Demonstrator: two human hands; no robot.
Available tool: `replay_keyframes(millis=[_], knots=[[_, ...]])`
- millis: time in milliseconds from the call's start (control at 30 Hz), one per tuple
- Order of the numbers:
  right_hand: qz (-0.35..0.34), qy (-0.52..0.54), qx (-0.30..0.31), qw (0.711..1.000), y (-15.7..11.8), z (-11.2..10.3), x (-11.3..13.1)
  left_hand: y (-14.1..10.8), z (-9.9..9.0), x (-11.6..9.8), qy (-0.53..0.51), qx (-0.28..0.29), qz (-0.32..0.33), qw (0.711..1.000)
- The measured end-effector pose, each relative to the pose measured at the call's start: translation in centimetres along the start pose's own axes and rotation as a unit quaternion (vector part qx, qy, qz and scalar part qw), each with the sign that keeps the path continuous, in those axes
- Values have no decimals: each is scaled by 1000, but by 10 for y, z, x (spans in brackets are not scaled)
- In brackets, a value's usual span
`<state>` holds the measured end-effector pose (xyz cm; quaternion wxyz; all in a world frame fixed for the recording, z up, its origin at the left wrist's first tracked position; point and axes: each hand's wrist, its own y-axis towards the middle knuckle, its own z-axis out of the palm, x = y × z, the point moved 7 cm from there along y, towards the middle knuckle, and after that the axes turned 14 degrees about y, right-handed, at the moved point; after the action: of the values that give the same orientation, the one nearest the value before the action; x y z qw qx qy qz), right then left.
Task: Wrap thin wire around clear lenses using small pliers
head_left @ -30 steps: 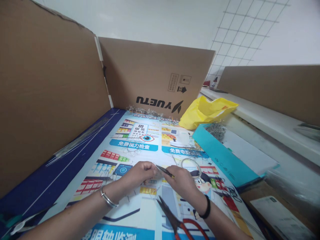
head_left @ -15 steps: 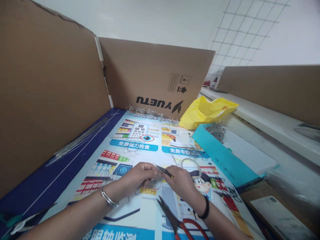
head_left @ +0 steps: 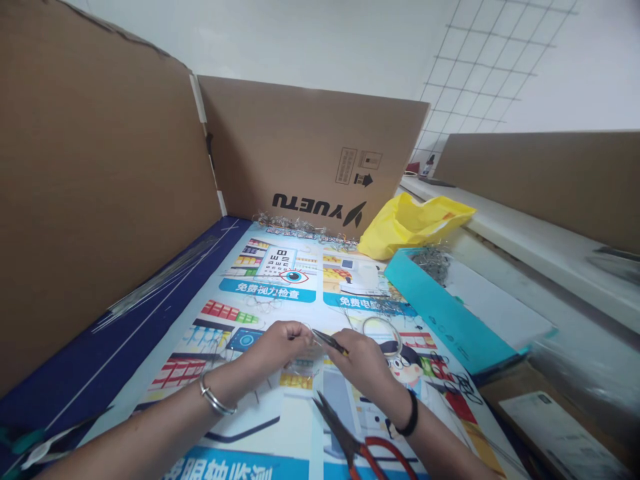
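My left hand (head_left: 286, 343), a silver bangle on its wrist, is closed in a pinch on a thin wire piece (head_left: 306, 367); its exact shape is too fine to make out. From the right, my right hand (head_left: 361, 360) grips small pliers (head_left: 329, 341) with dark jaws and a yellow-black handle. The plier tips point left and meet the wire by my left fingertips. Below my hands, red-handled scissors (head_left: 345, 437) lie on the printed poster sheet (head_left: 297, 413). A pale wire coil (head_left: 401, 340) rests just beyond my right hand.
Cardboard panels (head_left: 300, 147) stand at the back and left. Wire bits (head_left: 300, 224) line the back edge. To the right are a yellow bag (head_left: 400, 230), a turquoise box (head_left: 445, 313) with tangled wire (head_left: 433, 263), and a cardboard parcel (head_left: 555, 420). Straight wires (head_left: 155, 283) lie left.
Both hands stay almost in place. My left fingers have shifted very slightly upward beside the plier tips, and the pliers have turned a little.
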<state>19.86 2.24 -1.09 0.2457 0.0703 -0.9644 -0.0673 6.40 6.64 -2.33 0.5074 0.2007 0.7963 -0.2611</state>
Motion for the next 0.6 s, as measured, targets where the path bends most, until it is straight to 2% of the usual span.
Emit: replay_keyframes(millis=[200, 400, 600], knots=[[-22, -27, 14, 999, 1, -4, 5, 1, -9, -4, 54, -22, 10, 998], [-54, -94, -20, 994, -2, -9, 9, 1, -10, -5, 109, -41, 38, 993], [-80, -124, -24, 989, -2, -7, 11, 3, -7, -2, 128, -25, 52, 990]])
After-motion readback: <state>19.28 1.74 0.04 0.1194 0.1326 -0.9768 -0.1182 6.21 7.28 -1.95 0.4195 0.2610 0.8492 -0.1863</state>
